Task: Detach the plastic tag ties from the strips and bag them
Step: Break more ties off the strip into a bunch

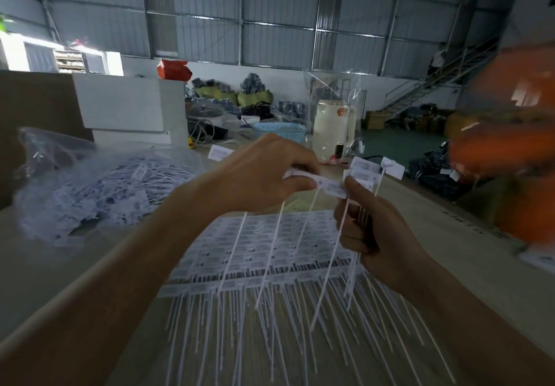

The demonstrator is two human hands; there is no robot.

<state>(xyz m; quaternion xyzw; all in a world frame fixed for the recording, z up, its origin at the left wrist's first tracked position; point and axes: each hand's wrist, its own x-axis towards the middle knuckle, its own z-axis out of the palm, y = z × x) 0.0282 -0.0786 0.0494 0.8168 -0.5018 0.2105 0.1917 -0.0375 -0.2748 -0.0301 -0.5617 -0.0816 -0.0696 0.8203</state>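
- At the left of the frame a clear plastic bag [60, 157] is lying slumped on the counter [90, 253], holding a loose heap of detached ties [120, 190]. Its mouth seems to be facing right, though I cannot tell how wide it is gaping.
- Left of centre, the left hand [264, 172] is pinching the flat label end of a strip of tag ties [327, 186], with several thin tails hanging down from it.
- Just beside it, the right hand [372, 229] is gripping a bundle of loose ties [357, 235] by their tails, its thumb pressing up at the strip's end label; the two hands are close together.
- These ties are looking very light and springy, the tails whippy and likely slick, so holding at the stiffer label heads should be giving the surest snap.
- Below the hands, in the lower centre, stacked strips [270, 253] are waiting flat on the counter.
- At upper centre right another clear bag [330, 85] is standing around a white jug; whether it holds anything else, I cannot tell.
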